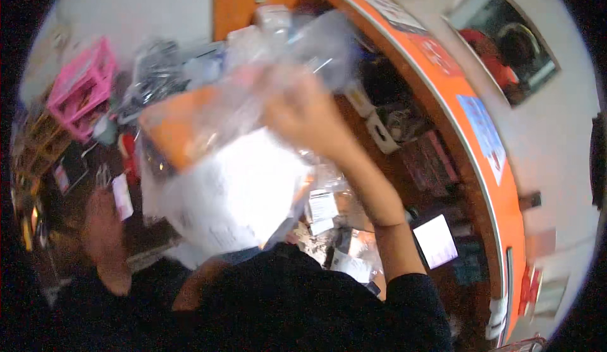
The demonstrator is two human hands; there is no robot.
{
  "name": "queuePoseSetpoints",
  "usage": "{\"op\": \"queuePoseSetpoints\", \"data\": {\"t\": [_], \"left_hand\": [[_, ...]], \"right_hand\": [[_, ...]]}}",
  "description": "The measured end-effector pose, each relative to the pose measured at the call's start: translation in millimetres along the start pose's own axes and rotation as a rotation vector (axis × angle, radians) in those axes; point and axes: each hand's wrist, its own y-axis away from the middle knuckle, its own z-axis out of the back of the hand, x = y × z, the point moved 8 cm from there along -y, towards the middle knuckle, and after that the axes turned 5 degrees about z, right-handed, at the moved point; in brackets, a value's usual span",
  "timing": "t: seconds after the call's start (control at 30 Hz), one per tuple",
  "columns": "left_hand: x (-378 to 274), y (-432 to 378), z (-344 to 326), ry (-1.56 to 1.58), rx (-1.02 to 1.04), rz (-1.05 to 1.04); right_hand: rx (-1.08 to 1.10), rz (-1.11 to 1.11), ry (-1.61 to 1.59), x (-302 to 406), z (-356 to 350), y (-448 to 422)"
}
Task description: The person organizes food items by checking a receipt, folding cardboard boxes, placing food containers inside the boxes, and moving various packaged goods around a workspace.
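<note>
My right hand (pixel 296 108), strongly blurred, is over clear plastic bags (pixel 327 44) and above a large white sheet or bag (pixel 237 191). Its fingers look curled near the clear plastic, but the blur hides whether they grip it. An orange flat piece (pixel 175 124) lies partly under clear plastic, left of the hand. My left forearm (pixel 201 281) runs up to the white sheet, and my left hand is hidden. Another blurred bare arm (pixel 106 243) shows at the far left; whose it is cannot be told.
A pink plastic basket (pixel 83 86) and dark plastic wrapping (pixel 159 74) are at upper left. Labelled packets (pixel 323 207) lie below my right hand. A white card or screen (pixel 435 241) is right of my elbow. An orange partition (pixel 455 96) curves along the right. A wall mirror (pixel 507 44) reflects a person.
</note>
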Motion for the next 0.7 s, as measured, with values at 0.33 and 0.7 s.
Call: {"op": "queuePoseSetpoints", "data": {"t": [0.33,0.7], "left_hand": [[7.6,-12.3,13.3,-0.015,0.059,0.019],[37.5,-13.8,16.6,0.018,-0.106,-0.197]], "right_hand": [[-0.273,-0.207,1.315,-91.1,373.1,-43.3],[0.042,-0.665,1.777,-239.8,556.9,47.0]]}}
